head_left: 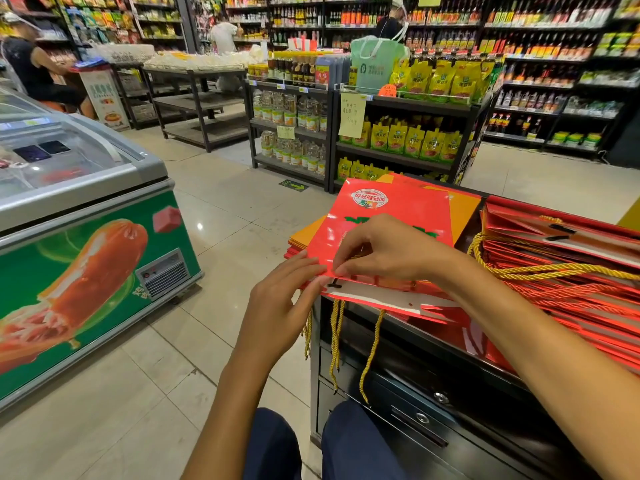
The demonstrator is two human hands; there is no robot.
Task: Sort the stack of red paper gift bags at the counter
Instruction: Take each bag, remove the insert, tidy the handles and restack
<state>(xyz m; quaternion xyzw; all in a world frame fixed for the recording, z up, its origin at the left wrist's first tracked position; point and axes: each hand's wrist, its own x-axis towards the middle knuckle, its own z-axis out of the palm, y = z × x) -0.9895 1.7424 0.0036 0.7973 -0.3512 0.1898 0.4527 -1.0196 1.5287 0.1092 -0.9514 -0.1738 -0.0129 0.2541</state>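
Single view, head-worn wide-angle camera: looks forward and down from above the black counter (433,393) (its near left corner sits low and right of centre). Close range to the counter; the shop aisle and shelving beyond it recede far behind. Edges bow from lens distortion.

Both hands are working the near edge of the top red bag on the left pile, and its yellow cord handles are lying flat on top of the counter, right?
Not quite. The left hand and right hand are at the near edge of the top red bag, but the yellow cord handles hang down over the front of the counter. The head view shows this.
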